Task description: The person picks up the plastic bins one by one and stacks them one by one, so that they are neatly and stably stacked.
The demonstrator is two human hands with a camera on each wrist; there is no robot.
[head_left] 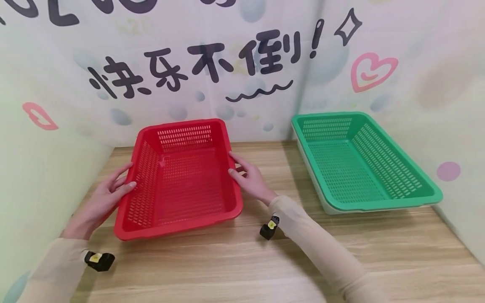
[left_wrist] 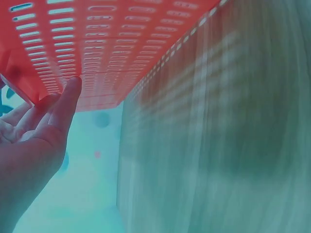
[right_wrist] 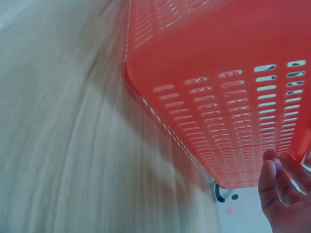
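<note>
A red plastic basket (head_left: 189,181) with slotted walls is at the left of the table in the head view, nothing inside it. My left hand (head_left: 104,200) grips its left rim, thumb over the edge and fingers along the outside. Opposite, my right hand (head_left: 250,176) holds the right rim, its thumb at the edge. From the left wrist, the left hand (left_wrist: 41,121) shows against the slotted outer wall, under the lip. Fingertips of the right hand (right_wrist: 289,194) lie by the outer wall in the right wrist view.
A green slotted basket (head_left: 345,168), set in a whitish outer basin (head_left: 312,168), stands on the right of the wooden table (head_left: 212,265). Behind is a printed cloth backdrop (head_left: 257,113) with dark lettering. Side walls flank the table on both sides.
</note>
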